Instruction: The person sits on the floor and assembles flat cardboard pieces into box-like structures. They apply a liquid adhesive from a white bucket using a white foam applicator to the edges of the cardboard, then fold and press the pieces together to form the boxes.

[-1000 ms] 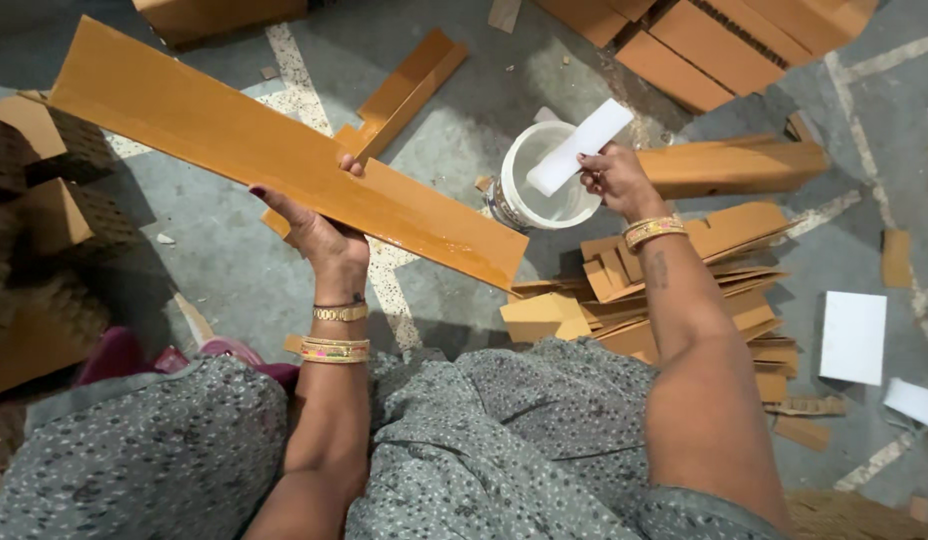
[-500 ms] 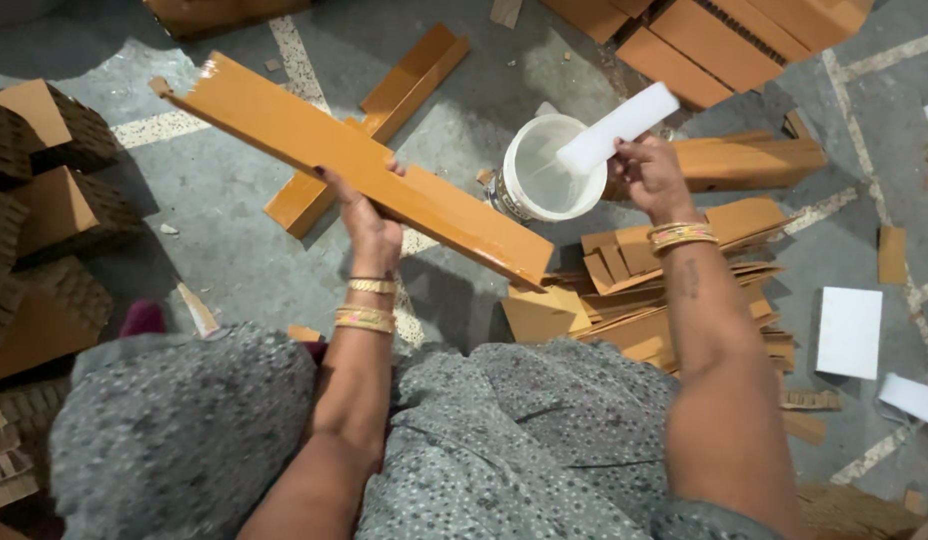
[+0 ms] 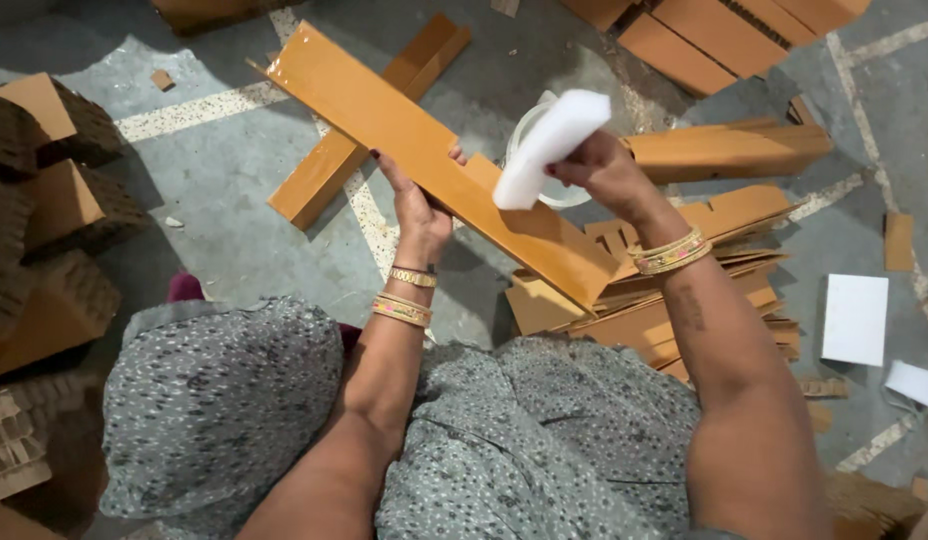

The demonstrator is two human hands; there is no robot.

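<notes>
Long orange cardboard strip [image 3: 424,155], held aslant above the floor by left hand [image 3: 416,208] fingers clamped mid-length, liable to sag or twist under white foam block [image 3: 550,148] pinched in right hand [image 3: 606,170], smearing onto stacked cardboard pieces [image 3: 664,290] beneath.

A single head-worn view is given, aimed steeply down at close range; the floor [image 3: 234,190] is seen spread beyond the fingers [image 3: 389,170].
</notes>
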